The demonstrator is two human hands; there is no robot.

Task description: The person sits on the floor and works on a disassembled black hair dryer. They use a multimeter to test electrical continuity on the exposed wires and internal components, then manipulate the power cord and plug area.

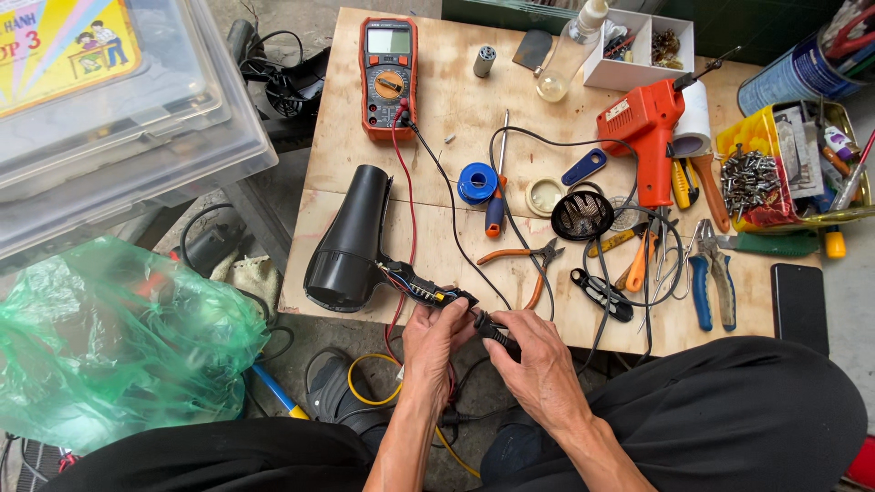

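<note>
Hair dryer (pixel 351 241) lies flat on the wooden table (pixel 456 109), near the front-left edge. Long axis runs diagonal: barrel mouth points down-left toward the table edge, rear end points up toward the multimeter (pixel 388 75). Handle is opened up, wiring exposed, pointing right toward the hands. Left hand (pixel 436 339) comes up from below, forearm near vertical, fingers curled shut on the exposed handle end w/ wires. Right hand (pixel 538 360) angles in from lower right, palm down, thumb + fingers pinched closed on the black cord end (pixel 492 330), just right of the handle. Hands touching or nearly so, can't tell which. Red + black probe leads run from multimeter down past the dryer. Orange-handled pliers (pixel 533 269) right of dryer, blue solder spool (pixel 476 182) up-right of it, orange soldering gun (pixel 643 128) further right.
</note>
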